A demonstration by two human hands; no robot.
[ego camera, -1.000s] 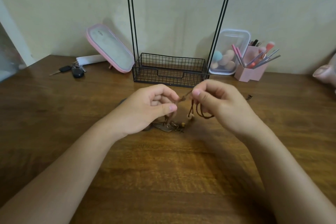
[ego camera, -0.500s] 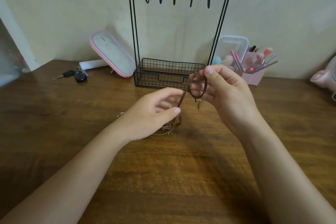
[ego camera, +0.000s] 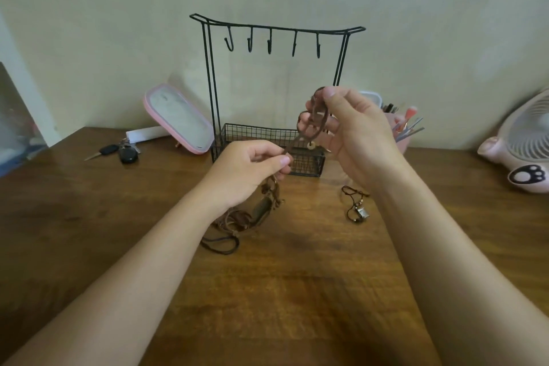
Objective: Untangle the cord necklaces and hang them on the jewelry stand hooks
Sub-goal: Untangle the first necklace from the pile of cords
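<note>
A black wire jewelry stand (ego camera: 212,83) with several bare hooks (ego camera: 269,44) and a mesh basket stands at the back of the wooden table. My right hand (ego camera: 353,131) holds a brown cord necklace (ego camera: 315,122) looped round its fingers, raised in front of the stand; a pale ring bead (ego camera: 311,145) dangles from it. My left hand (ego camera: 252,169) pinches the same cord lower down. Below it a tangle of brown and black cords (ego camera: 237,221) lies on the table. A separate dark necklace with a metal pendant (ego camera: 358,206) lies to the right.
A pink-rimmed mirror (ego camera: 178,119) leans on the wall left of the stand, with car keys (ego camera: 124,151) beside it. A pink holder with brushes (ego camera: 404,128) and a clear box stand behind my right hand. A pink fan (ego camera: 523,142) sits at far right.
My right hand has risen higher with the cord loops, pulling the cord taut away from my left hand. The view has tilted up, showing the whole stand.
</note>
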